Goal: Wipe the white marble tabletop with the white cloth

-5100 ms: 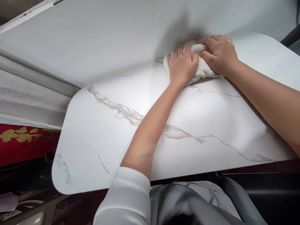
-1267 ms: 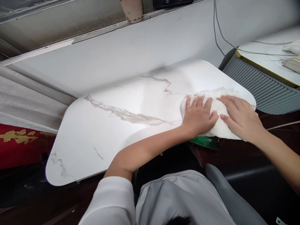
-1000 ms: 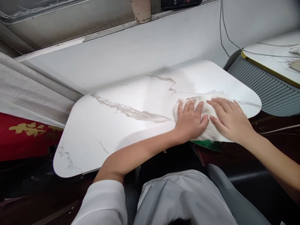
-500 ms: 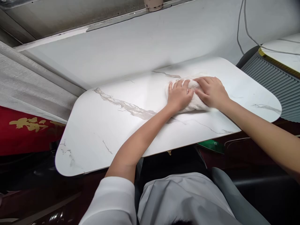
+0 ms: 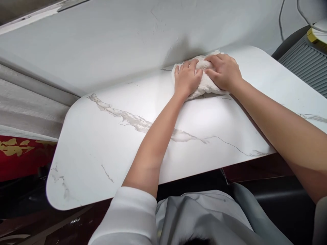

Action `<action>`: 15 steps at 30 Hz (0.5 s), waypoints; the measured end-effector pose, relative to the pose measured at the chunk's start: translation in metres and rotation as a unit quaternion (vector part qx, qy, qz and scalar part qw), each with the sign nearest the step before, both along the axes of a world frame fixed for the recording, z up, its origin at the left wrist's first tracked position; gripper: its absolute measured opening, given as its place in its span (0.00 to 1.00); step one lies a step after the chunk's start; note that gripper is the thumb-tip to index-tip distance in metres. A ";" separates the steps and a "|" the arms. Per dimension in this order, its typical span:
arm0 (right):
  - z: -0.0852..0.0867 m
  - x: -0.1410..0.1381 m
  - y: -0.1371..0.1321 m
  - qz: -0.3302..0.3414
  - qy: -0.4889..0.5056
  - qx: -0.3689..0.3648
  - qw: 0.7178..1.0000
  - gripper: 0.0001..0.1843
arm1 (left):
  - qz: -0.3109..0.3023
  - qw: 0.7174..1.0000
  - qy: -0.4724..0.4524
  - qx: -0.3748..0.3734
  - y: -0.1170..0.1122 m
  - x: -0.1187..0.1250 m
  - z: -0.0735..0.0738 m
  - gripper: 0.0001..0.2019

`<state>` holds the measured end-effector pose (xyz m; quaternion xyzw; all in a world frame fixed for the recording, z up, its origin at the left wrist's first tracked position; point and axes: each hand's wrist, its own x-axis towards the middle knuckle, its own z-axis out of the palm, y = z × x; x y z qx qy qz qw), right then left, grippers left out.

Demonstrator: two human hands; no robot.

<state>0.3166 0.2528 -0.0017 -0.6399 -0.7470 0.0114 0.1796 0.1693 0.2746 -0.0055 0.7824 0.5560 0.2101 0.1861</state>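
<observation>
A folded white cloth (image 5: 208,85) lies on the white, marble-patterned table (image 5: 102,143), close to its far edge by the wall. My left hand (image 5: 187,77) presses on the left part of the cloth, fingers bent over it. On the right part rests my right hand (image 5: 224,70), its fingers curled into the fabric. Both arms reach forward across the tabletop, and the two thumbs are close together over a bunched fold. The palms hide some of the cloth.
A pale wall (image 5: 114,41) runs along the table's far edge. Grey curtain fabric (image 5: 33,95) and a red cloth with gold marks (image 5: 17,153) hang at the left. A ribbed grey panel (image 5: 304,61) stands at the right, with loose cables (image 5: 302,15) above it.
Both hands have pushed the cloth away from me, up to the table's far edge by the wall. The view has also shifted a little.
</observation>
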 end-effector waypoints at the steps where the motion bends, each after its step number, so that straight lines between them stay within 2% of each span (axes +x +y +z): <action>1: 0.002 -0.001 0.003 0.002 -0.002 0.000 1.000 0.21 | 0.003 1.000 -0.002 0.004 0.004 0.000 0.000 0.20; 5: 0.007 -0.003 0.019 0.000 -0.030 -0.018 0.999 0.20 | 0.023 0.999 -0.001 0.037 0.019 0.000 0.003 0.20; 9: 0.007 -0.005 0.040 -0.013 -0.049 -0.032 0.998 0.21 | 0.031 0.999 -0.009 0.034 0.035 -0.002 0.003 0.23; 15: 0.005 -0.005 0.052 0.008 -0.007 0.018 1.000 0.22 | 0.050 0.997 0.017 0.052 0.046 -0.001 0.002 0.20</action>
